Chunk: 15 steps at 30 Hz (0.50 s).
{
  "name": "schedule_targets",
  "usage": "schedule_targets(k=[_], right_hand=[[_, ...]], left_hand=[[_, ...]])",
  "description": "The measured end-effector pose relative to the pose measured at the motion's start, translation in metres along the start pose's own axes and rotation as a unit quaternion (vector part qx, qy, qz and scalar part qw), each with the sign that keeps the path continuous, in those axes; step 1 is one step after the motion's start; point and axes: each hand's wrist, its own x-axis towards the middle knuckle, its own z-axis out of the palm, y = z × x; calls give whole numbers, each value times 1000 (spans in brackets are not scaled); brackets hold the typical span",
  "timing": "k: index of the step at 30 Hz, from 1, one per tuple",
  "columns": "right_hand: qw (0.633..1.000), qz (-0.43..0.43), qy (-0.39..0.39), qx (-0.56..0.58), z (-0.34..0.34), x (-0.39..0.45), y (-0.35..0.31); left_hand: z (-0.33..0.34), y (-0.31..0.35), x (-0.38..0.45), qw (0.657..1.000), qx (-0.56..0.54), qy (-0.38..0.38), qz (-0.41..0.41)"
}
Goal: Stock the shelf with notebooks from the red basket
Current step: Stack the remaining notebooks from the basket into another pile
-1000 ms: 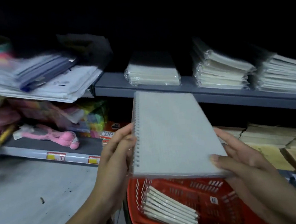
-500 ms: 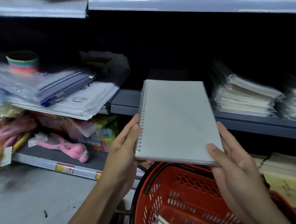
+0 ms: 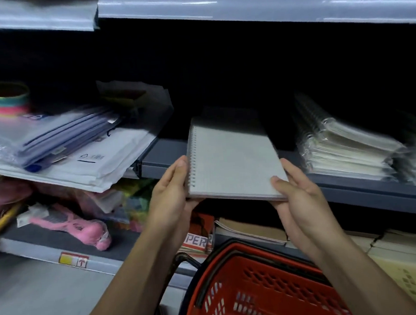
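Observation:
A grey spiral notebook [image 3: 231,160] lies flat between both hands, its far end over the grey shelf [image 3: 162,153] and on top of a low stack there. My left hand [image 3: 172,196] grips its spiral edge. My right hand [image 3: 298,195] holds its near right corner from below, thumb on top. The red basket [image 3: 260,289] sits below my arms; what it holds is out of view.
Wrapped spiral notebook stacks [image 3: 344,147] fill the shelf to the right. Plastic folders and white envelopes [image 3: 61,155] overhang the left shelf, with a striped roll [image 3: 3,97] behind. Pink toys [image 3: 76,228] and brown notebooks [image 3: 251,230] lie on the lower shelf. Another shelf edge [image 3: 240,7] runs overhead.
Both hands carried the notebook up from above the basket and forward onto the shelf, tilting it flatter. The view rose, showing the upper shelf edge.

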Motion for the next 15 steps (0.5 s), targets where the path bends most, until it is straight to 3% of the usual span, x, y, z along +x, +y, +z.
schedule_targets(k=[5,11,13,15], right_hand=[[997,-28,30,-72,-11,-2,8],[985,-84,81,-130,-19,-17,15],[982,-91,98,-132,-16,-8,19],[977,-103,127,-137,-13,5,18]], left_hand=[[-9,4,-2,993,-31,62,95],[-11,-12,-17,933,228,-32,275],[-10,-16,-7,895,301,-8,329],[-6,-15,5,894,301,31,329]])
